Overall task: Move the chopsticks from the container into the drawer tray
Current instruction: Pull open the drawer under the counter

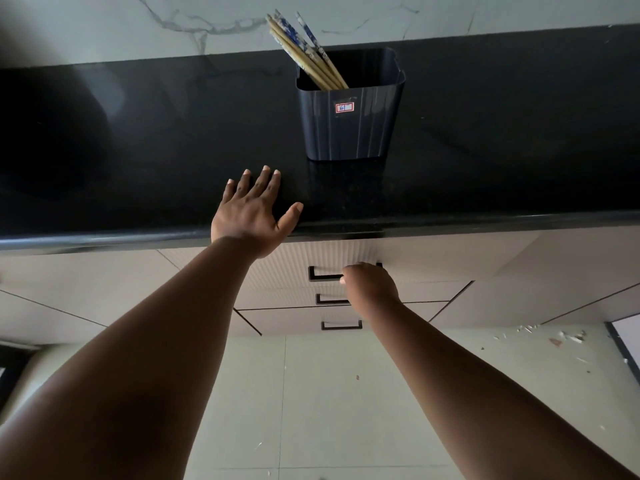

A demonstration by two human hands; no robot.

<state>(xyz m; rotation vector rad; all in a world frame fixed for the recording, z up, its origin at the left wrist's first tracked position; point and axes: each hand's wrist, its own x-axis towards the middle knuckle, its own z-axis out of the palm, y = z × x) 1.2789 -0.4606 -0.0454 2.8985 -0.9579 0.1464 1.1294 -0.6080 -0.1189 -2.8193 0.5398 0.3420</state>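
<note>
Chopsticks' axis: Plainly slanted; the chopsticks [304, 53] lean as one bundle, lower ends down in the container's left half, upper ends pointing up and to the left, toward the wall behind the container.
Chopsticks' look: several thin sticks, most pale tan like bamboo, a few with blue-and-white patterned upper parts; the exact count cannot be told.
Chopsticks' place: inside the container, upper parts sticking out well above its rim.
Container: a dark blue-grey ribbed plastic bin [349, 123] with a small red-edged label on its front, standing upright on the black countertop [485, 150].
Left hand: the left hand [252, 213] lies flat on the countertop in front of and left of the container, fingers spread wide, holding nothing, apart from the container.
Right hand: the right hand [372, 284] is below the container, curled closed around the black handle of the top drawer [332, 258].
Drawers: three stacked below the container, each with a black handle; all look closed, so no tray shows.
Floor: pale tiles beneath the drawers.
</note>
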